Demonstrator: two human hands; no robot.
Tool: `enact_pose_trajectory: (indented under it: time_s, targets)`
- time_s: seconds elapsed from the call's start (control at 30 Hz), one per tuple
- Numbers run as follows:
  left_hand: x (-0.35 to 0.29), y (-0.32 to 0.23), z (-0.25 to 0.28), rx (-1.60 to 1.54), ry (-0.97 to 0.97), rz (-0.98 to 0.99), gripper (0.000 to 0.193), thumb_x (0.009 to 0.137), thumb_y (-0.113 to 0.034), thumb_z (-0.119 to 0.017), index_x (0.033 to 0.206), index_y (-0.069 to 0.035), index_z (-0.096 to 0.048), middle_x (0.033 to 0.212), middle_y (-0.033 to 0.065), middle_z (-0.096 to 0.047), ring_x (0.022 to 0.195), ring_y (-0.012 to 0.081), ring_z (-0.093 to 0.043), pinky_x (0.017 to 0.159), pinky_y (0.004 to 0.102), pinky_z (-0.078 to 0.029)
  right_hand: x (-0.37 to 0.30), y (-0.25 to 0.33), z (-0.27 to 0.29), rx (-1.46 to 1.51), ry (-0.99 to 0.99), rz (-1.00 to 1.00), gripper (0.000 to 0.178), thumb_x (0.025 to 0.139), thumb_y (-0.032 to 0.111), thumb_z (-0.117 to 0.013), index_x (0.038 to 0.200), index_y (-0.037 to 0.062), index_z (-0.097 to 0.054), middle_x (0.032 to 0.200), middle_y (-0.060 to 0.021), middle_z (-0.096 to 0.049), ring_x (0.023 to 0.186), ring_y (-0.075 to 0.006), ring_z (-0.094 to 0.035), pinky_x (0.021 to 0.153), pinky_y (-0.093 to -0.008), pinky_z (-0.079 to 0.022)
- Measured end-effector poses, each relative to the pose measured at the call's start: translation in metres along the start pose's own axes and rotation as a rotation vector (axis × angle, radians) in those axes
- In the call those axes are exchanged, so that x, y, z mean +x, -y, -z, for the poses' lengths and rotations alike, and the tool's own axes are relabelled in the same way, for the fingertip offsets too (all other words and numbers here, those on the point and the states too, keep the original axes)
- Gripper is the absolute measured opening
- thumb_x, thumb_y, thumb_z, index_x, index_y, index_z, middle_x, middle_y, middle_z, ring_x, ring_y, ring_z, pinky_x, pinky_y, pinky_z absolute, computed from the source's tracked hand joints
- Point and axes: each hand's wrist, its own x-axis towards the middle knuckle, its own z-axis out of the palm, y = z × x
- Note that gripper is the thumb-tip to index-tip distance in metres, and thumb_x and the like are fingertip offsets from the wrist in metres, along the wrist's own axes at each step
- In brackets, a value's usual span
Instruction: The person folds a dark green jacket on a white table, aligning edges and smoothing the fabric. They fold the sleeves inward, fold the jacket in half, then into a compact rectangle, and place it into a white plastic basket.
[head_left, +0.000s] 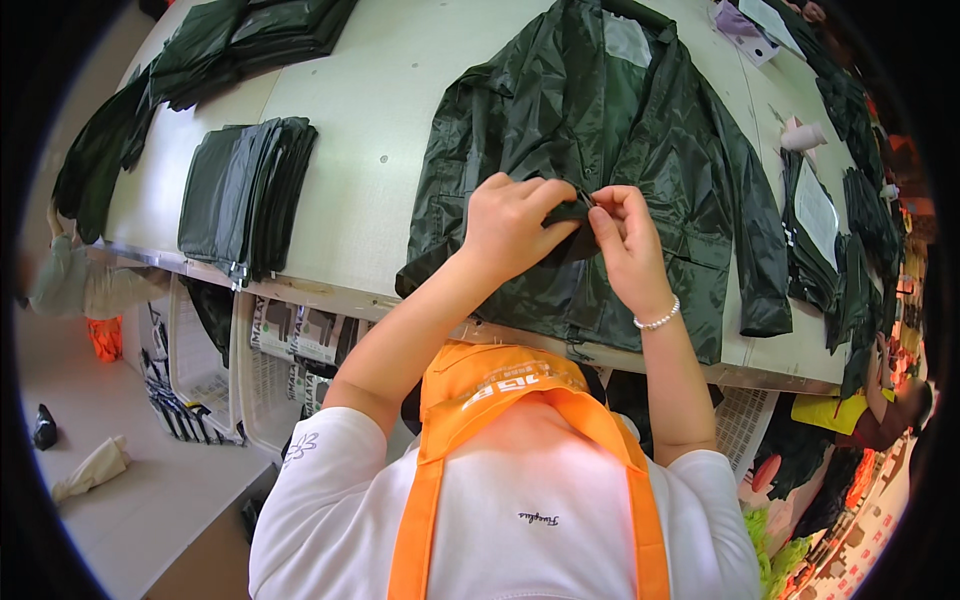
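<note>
A dark green, shiny jacket lies spread on the pale table, its collar toward the far edge and a white label inside the neck. Both my hands meet over its front. My left hand is closed, pinching a gathered fold of the jacket. Close beside it, my right hand, with a beaded bracelet at the wrist, pinches the same lifted part between thumb and fingers. Something small and dark shows between my fingertips, too small to make out. The sleeve on the right hangs down along the table.
A stack of folded dark green garments sits on the left, with another pile behind it. At right lie more folded garments and a thread cone. White plastic crates stand below the table edge. Other people are nearby.
</note>
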Motion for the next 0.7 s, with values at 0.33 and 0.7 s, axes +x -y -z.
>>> enact_pose_trajectory:
  time_s: [0.33, 0.7]
  targets:
    - [0.000, 0.004, -0.002, -0.300, -0.082, 0.392, 0.013, 0.076, -0.004, -0.059, 0.088, -0.008, -0.060, 0.056, 0.0065, -0.056, 0.043, 0.0176, -0.051, 0.043, 0.0263, -0.037, -0.015, 0.002, -0.018, -0.057, -0.110, 0.090, 0.020, 0.090, 0.011, -0.061, 0.103, 0.0006, -0.049, 0.088, -0.0052, -0.057, 0.075, -0.0093, -0.054, 0.069, -0.0206, -0.045]
    - [0.003, -0.004, 0.000, -0.308, -0.026, 0.440, 0.013, 0.073, -0.001, -0.062, 0.086, -0.003, -0.060, 0.058, -0.0002, -0.054, 0.051, 0.0025, -0.047, 0.048, 0.0192, -0.035, -0.005, 0.020, -0.022, -0.076, -0.125, 0.099, 0.020, 0.089, 0.012, -0.063, 0.099, -0.0008, -0.051, 0.085, -0.0067, -0.060, 0.074, -0.0111, -0.057, 0.068, -0.0231, -0.048]
